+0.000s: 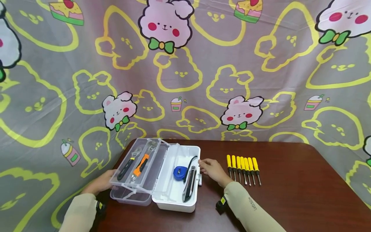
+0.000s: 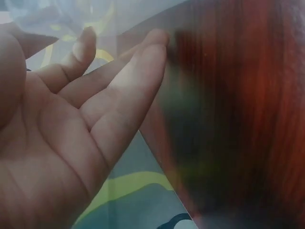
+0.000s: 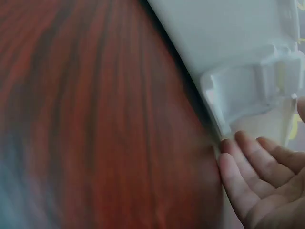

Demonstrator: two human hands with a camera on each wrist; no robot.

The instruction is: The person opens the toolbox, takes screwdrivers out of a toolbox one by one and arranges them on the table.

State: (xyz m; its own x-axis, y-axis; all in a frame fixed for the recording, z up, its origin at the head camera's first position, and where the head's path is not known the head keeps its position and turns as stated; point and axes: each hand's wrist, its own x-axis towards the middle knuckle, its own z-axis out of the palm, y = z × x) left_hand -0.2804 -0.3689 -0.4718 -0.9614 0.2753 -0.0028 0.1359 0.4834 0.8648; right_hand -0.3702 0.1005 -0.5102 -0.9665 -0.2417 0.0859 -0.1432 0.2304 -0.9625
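A white toolbox point(image 1: 175, 206) with a clear plastic lid point(image 1: 142, 198) lies opened to the left. Its clear tray point(image 1: 162, 140) is swung out over the lid and bears a black-handled adjustable wrench point(image 1: 126, 168) and an orange-handled wrench point(image 1: 141, 165). Inside the white base are a blue tape measure point(image 1: 180, 173) and a utility knife point(image 1: 189, 185). My left hand point(image 1: 102, 181) is at the left edge of the clear plastic, fingers extended beneath it in the left wrist view. At the box's right wall, beside the latch point(image 3: 248, 90), my right hand point(image 1: 213, 169) rests its nearly straight fingertips.
Several yellow-handled screwdrivers point(image 1: 242, 164) lie in a row on the dark wooden table point(image 1: 301, 187), right of the right hand. A patterned cloth point(image 1: 200, 74) hangs behind the table and along its left side.
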